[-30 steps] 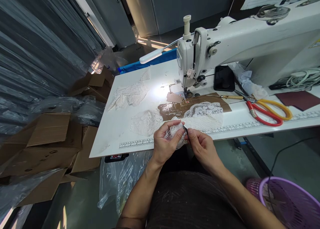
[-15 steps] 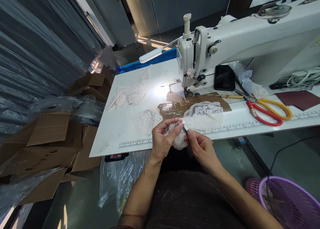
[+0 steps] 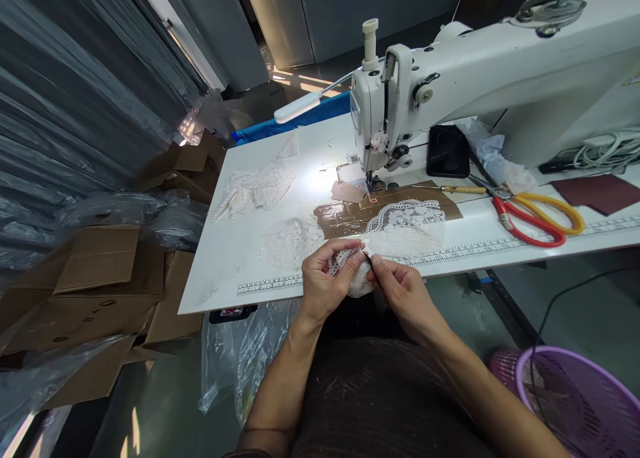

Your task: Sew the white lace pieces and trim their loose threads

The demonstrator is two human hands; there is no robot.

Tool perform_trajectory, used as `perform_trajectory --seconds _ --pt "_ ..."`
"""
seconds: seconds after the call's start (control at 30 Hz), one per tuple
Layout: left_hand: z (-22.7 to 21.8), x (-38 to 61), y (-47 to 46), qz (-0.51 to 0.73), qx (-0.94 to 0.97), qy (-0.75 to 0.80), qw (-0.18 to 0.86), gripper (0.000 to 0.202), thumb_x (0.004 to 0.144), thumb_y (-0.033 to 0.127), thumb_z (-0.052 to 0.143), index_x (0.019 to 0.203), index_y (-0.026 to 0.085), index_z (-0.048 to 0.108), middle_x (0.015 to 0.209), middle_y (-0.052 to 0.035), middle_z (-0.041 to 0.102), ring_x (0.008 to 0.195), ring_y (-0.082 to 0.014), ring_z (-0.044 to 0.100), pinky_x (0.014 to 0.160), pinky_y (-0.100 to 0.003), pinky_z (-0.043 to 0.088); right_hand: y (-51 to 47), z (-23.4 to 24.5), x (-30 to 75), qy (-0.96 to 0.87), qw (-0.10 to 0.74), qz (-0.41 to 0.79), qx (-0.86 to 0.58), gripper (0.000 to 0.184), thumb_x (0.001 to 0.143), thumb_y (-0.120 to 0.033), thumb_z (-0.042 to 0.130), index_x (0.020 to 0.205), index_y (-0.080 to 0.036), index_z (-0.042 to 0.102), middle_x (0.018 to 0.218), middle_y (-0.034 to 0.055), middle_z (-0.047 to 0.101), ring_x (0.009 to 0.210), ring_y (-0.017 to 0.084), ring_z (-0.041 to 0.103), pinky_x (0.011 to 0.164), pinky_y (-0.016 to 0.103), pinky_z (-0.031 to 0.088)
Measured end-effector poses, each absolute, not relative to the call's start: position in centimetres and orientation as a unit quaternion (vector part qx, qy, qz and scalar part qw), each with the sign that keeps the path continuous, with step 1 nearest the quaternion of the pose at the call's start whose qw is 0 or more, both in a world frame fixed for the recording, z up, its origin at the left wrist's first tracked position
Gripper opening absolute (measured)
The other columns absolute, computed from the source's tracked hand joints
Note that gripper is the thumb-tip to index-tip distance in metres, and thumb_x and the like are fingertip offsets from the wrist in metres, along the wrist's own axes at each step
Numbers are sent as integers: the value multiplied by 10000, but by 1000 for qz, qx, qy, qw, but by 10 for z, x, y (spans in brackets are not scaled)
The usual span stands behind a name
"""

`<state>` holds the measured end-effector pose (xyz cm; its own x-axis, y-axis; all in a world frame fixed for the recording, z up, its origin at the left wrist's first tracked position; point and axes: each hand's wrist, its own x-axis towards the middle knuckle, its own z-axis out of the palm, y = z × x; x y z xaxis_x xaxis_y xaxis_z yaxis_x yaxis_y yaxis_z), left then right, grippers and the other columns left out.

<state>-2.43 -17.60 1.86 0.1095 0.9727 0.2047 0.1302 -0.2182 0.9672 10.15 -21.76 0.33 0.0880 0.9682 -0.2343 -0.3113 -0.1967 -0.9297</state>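
My left hand (image 3: 327, 275) is closed on a piece of white lace (image 3: 359, 285) at the table's front edge, thumb and fingers pinching it. Between the fingertips of my right hand (image 3: 403, 288) is a small dark pointed tool (image 3: 369, 261), its tip against the lace by my left thumb. Most of the tool is hidden in the fingers, so its exact kind does not show. Just beyond my hands, another white lace piece (image 3: 407, 228) lies partly over a brown taped sheet (image 3: 345, 218). To the left is a further lace piece (image 3: 291, 241) on the white tabletop (image 3: 215, 271).
A white sewing machine (image 3: 465, 78) stands behind the sheet. Red-and-yellow-handled scissors (image 3: 540, 218), a wooden-handled awl (image 3: 463, 189) and a black tray (image 3: 449, 151) lie to the right. Cardboard boxes (image 3: 95, 285) are at left; a purple basket (image 3: 575, 391) stands on the floor.
The dark tool's tip has shifted slightly left and up, closer to my left thumb, and my right hand with it. My left hand keeps its pinch on the lace.
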Motion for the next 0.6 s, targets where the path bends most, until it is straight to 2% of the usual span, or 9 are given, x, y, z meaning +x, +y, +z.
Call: perform_trajectory --seconds 0.3,0.6 --pt "12 -23 -178 482 600 445 458 174 773 230 770 944 197 766 929 -55 765 889 -187 702 828 -291 548 -225 -11 95 -314 556 576 -510 599 808 -708 584 531 -194 452 508 -56 303 501 84 188 462 261 169" --pt "13 -25 -173 437 551 440 558 245 761 281 795 983 189 751 885 -49 738 845 -166 671 816 -277 517 -230 -8 102 -317 562 583 -494 527 807 -655 640 625 -171 539 545 -57 347 502 74 192 451 249 164"
